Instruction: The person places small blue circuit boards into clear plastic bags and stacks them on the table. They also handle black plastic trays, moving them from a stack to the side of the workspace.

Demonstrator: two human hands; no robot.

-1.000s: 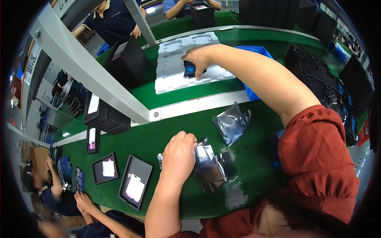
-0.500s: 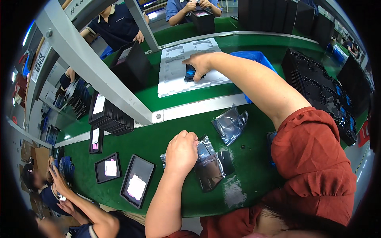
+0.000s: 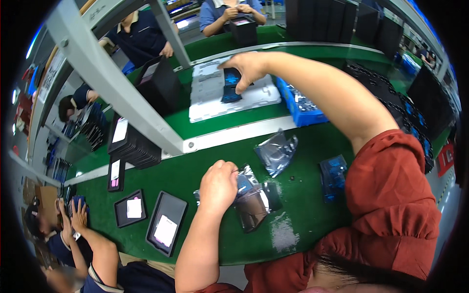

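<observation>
Head view: your right hand (image 3: 235, 78) arches half-open over dark blue-marked pieces (image 3: 231, 94) on the white molded tray (image 3: 205, 93); cannot tell if it grips. Nearer you than the tray, your left hand (image 3: 218, 188) curls at a silvery antistatic bag (image 3: 251, 212), grip unclear.

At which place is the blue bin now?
In the head view, the blue bin stands just right of the white tray, partly hidden by the person's right forearm.

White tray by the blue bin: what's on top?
Dark pieces with blue patches lie on the white tray, partly covered by the right hand. That hand hides some of the tray too; anything else beneath it can't be seen.
</observation>
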